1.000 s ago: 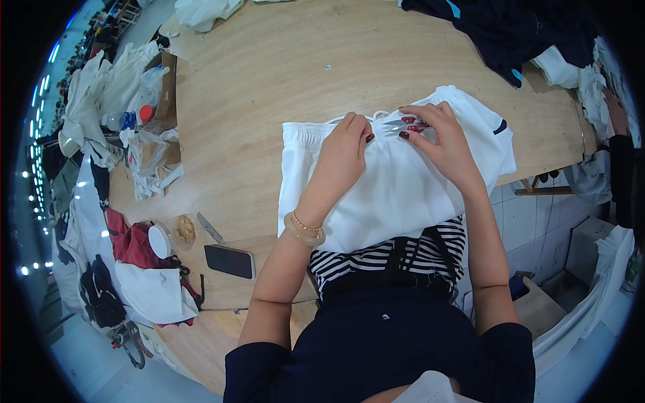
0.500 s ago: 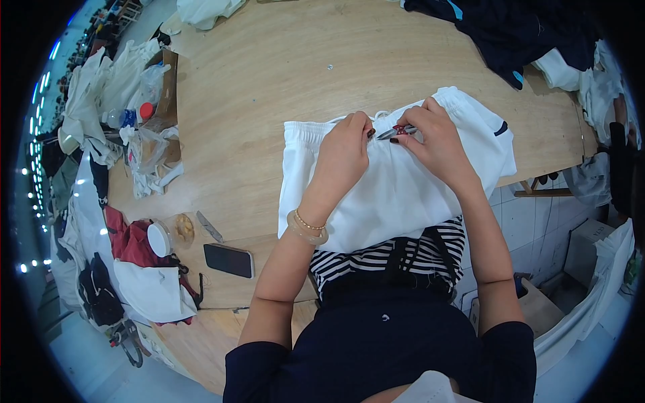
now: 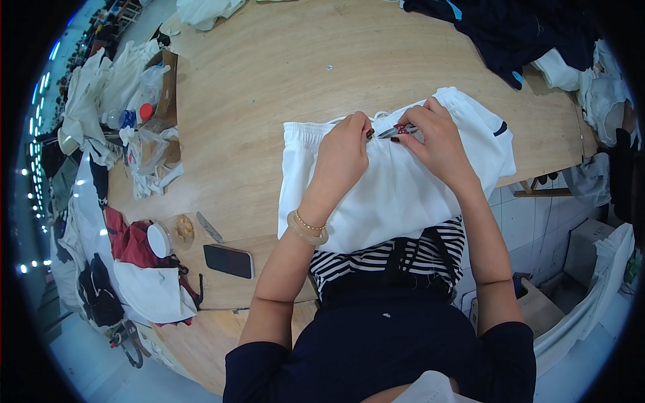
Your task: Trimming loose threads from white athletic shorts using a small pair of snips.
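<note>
White shorts (image 3: 396,201) with an elastic waistband lie across the table's near edge and over my lap. My left hand (image 3: 344,151) is closed, its thumb and fingertips pinching the cloth at the middle of the waistband. From the other side, my right hand (image 3: 437,141) grips a pair of thread snips (image 3: 408,129), metal with red on the handle. Their pointed tip meets the cloth just right of my left fingertips. A white drawstring (image 3: 381,114) loops out above the waistband. What the left fingertips pinch exactly is partly hidden.
On the wooden table (image 3: 248,60), a phone (image 3: 229,260), a utility knife (image 3: 209,227) and a white-lidded jar (image 3: 160,240) lie at left. Beyond them stands a cardboard box (image 3: 170,91) with plastic bags. Dark garments (image 3: 510,33) are heaped at far right; a co-worker's sleeve (image 3: 623,158) shows there.
My hands, the snips and the shorts stay almost exactly in place. At the right edge, the co-worker's arm has shifted slightly.
</note>
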`<act>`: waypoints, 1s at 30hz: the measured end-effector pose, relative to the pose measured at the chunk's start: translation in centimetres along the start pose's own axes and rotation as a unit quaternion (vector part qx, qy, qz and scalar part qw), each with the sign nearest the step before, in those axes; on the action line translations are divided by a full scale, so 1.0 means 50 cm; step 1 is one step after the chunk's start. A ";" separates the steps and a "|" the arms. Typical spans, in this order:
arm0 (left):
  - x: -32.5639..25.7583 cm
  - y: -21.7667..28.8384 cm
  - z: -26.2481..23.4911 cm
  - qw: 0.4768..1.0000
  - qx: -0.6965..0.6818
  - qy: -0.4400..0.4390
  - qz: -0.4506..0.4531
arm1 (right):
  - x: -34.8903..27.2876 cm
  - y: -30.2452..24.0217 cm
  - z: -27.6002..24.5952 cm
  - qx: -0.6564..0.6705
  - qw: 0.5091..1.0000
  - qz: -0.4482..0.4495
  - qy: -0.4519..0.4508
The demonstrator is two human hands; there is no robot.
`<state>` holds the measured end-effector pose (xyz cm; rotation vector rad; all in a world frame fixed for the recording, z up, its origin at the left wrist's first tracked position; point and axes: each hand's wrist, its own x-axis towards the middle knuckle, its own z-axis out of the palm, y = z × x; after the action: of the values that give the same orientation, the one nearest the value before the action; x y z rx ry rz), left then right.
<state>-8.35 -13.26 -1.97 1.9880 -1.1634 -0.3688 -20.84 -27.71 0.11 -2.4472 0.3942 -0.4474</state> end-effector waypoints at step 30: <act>0.086 -0.066 0.021 0.930 -0.246 0.199 -0.187 | -0.032 0.095 0.067 0.509 0.821 0.206 0.158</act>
<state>-4.68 -16.46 -4.57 1.7146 -0.3816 -0.3798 -21.75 -29.02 -5.72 -1.1995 0.6037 -0.6542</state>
